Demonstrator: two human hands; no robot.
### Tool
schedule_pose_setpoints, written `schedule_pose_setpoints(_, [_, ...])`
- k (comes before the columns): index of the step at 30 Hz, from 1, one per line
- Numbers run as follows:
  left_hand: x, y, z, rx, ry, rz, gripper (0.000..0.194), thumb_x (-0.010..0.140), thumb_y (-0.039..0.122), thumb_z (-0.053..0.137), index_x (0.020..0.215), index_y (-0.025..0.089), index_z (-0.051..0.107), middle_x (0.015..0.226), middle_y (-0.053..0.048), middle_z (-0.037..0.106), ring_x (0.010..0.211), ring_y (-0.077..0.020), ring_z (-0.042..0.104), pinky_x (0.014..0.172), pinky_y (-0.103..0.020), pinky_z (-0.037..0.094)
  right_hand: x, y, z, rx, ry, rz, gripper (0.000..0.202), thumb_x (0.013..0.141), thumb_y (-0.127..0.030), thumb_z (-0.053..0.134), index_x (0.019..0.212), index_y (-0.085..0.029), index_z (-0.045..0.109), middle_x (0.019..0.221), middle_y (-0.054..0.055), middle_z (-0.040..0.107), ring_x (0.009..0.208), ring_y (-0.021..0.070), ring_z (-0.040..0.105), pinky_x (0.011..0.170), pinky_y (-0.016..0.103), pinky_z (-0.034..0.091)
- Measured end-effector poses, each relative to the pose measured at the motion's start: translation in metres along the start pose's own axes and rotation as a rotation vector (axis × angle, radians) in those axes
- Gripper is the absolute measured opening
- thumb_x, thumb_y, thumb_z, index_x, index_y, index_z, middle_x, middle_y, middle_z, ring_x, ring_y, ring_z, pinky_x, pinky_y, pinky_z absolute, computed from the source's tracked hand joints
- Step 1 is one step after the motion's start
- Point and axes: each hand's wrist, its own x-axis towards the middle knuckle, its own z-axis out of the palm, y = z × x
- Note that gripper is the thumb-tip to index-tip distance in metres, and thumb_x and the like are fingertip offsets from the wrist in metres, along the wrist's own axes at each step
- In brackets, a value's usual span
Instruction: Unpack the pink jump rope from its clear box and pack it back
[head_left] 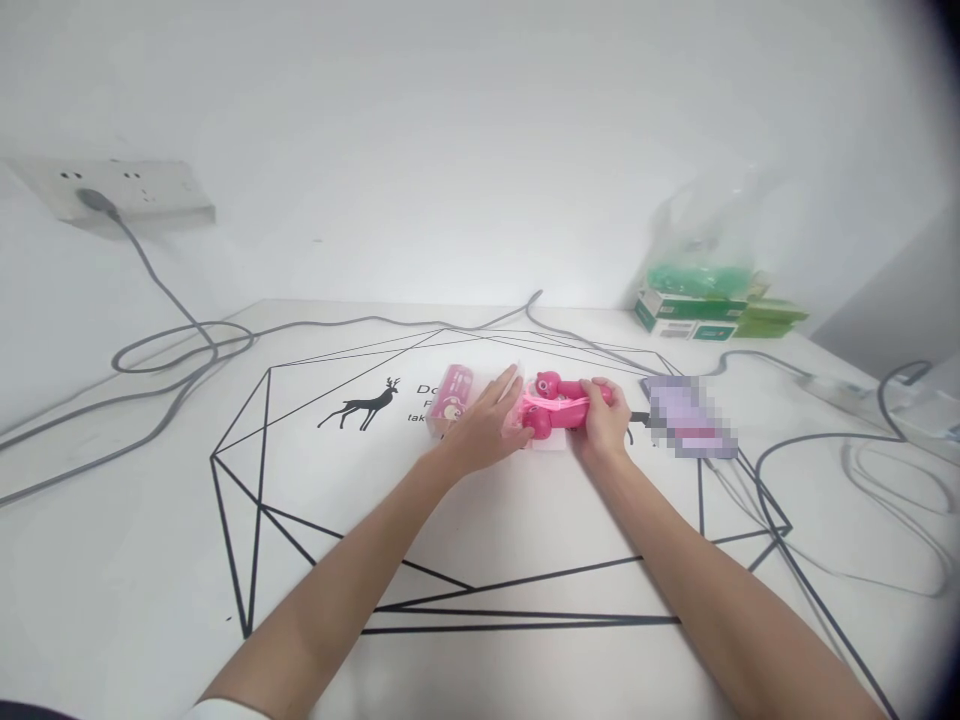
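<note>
A pink jump rope, its two handles topped with cartoon bear heads, lies partly out of a clear plastic box on the white table. My right hand is wrapped round the handles at their right ends. Across the clear plastic box lies my left hand, its fingers on the far side and its thumb near the bear heads, holding the box. A pink printed panel with a cartoon figure shows at the box's left end. The middle of the box is hidden under my left hand.
To the right lies a phone-like blurred slab with a cable. Grey cables run along the back and both sides. Green and white boxes under a plastic bag stand at the back right. A socket strip is on the left wall.
</note>
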Motion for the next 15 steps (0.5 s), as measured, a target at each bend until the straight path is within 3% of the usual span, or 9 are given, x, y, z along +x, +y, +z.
schedule_pose_setpoints(5, [0.000,-0.003,0.001,0.010,-0.010,0.007,0.069,0.089,0.040,0.057,0.150,0.020,0.032,0.162,-0.008,0.021,0.143,-0.0291,0.036,0.098,-0.042,0.054,-0.006,-0.002,0.006,0.038,0.062,0.028,0.028,0.072,-0.036,0.070,0.094,-0.025,0.055,0.084,-0.004,0.061,0.069,0.0136,0.060,0.059,0.027,0.051])
schedule_pose_setpoints(10, [0.000,-0.002,0.001,-0.008,0.009,0.020,0.067,0.089,0.037,0.056,0.150,0.020,0.032,0.161,-0.009,0.023,0.141,-0.0293,0.038,0.098,-0.041,0.054,-0.010,-0.002,0.010,0.009,-0.035,-0.094,0.022,0.069,-0.033,0.071,0.086,-0.022,0.061,0.098,0.002,0.066,0.093,0.0188,0.063,0.080,0.033,0.053])
schedule_pose_setpoints(15, [0.001,-0.001,-0.001,-0.027,-0.014,-0.001,0.069,0.089,0.040,0.058,0.150,0.021,0.032,0.161,-0.011,0.022,0.142,-0.0309,0.036,0.099,-0.044,0.053,-0.010,0.000,0.007,0.024,-0.079,-0.033,0.020,0.068,-0.030,0.071,0.085,-0.022,0.062,0.093,0.002,0.068,0.090,0.0191,0.064,0.080,0.034,0.053])
